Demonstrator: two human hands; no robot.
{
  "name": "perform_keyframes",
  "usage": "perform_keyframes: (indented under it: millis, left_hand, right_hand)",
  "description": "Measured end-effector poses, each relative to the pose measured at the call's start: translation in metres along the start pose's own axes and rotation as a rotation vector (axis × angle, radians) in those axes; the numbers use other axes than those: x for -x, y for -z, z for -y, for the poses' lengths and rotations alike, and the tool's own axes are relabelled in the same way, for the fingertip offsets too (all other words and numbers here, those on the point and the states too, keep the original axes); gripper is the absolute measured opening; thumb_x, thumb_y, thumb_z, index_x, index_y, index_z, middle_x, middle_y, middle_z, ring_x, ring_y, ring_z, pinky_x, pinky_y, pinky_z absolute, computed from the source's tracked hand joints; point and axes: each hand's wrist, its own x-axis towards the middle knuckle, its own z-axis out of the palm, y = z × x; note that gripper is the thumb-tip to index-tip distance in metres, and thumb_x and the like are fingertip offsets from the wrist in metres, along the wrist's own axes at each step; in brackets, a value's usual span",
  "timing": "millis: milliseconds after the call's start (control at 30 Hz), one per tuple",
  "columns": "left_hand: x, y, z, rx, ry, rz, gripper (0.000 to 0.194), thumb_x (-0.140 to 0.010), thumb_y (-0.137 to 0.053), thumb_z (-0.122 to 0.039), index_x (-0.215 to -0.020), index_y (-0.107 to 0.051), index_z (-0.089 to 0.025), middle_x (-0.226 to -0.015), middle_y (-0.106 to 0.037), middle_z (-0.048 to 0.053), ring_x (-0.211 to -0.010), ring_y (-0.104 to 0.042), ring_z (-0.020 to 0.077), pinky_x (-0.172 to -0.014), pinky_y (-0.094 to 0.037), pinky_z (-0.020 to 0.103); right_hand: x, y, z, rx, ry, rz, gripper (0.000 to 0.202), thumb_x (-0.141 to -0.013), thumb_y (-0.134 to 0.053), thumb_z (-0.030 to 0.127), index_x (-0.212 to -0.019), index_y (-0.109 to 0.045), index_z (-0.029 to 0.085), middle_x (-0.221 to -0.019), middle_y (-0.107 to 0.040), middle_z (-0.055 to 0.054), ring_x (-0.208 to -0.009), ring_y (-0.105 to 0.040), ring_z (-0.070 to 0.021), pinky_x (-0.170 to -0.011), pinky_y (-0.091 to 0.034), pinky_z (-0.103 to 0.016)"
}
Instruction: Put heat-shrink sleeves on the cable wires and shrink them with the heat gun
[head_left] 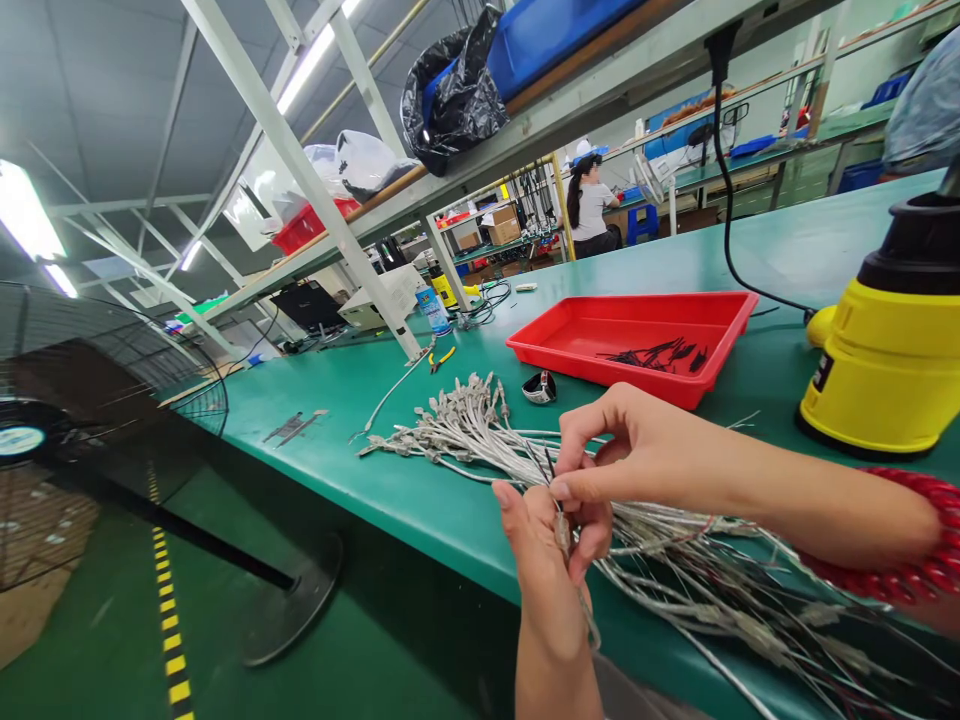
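My left hand is closed around a pale cable with a clear connector, its thumb stretched upward. Just above it, my right hand pinches a thin black piece, perhaps tubing, at the wire end; the fingers partly hide the contact. A bundle of white cables with connector ends lies on the bench behind both hands. More cables with bare, thin wire ends spread beneath my right forearm. Beyond the hands stands a red tray holding several thin black pieces.
A yellow and black device stands at right with a black cord. A watch-like item and yellow-handled pliers lie on the green bench. Left is a floor fan. Overhead runs a shelf; a person sits farther back.
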Motion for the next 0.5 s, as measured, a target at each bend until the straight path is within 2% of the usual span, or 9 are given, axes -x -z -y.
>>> perform_keyframes:
  millis: [133,300,500]
  left_hand:
    - [-0.001,-0.002,-0.001,-0.019,0.01,0.033,0.074,-0.075,-0.041,-0.089,-0.045,-0.031,-0.022,-0.039,-0.019,-0.006,-0.044,-0.02,0.0089,-0.05,-0.018,0.027]
    - [-0.0001,-0.002,-0.0035,-0.055,0.0,0.078,0.074,-0.078,-0.034,-0.088,-0.044,-0.03,-0.023,-0.038,-0.014,-0.006,-0.043,-0.022,0.0094,-0.052,-0.019,0.029]
    - [0.0028,-0.0011,-0.0052,-0.01,0.008,0.137,0.073,-0.077,-0.037,-0.088,-0.046,-0.032,-0.022,-0.039,-0.014,-0.007,-0.042,-0.019,0.0084,-0.048,-0.014,0.028]
  right_hand:
    - [-0.0006,0.002,-0.0007,0.012,0.013,-0.006,0.017,-0.066,-0.081,0.03,-0.065,-0.071,0.016,-0.065,-0.07,-0.003,-0.063,-0.067,-0.015,-0.056,-0.053,-0.022]
    - [-0.0019,0.0037,-0.0023,-0.064,-0.069,0.019,0.021,-0.062,-0.086,0.032,-0.067,-0.073,0.015,-0.064,-0.07,-0.002,-0.059,-0.067,-0.0137,-0.056,-0.053,-0.021]
    - [0.0005,0.0026,0.0021,-0.088,-0.052,0.036,0.021,-0.062,-0.087,0.031,-0.065,-0.074,0.015,-0.062,-0.069,-0.002,-0.058,-0.066,-0.0124,-0.055,-0.052,-0.02]
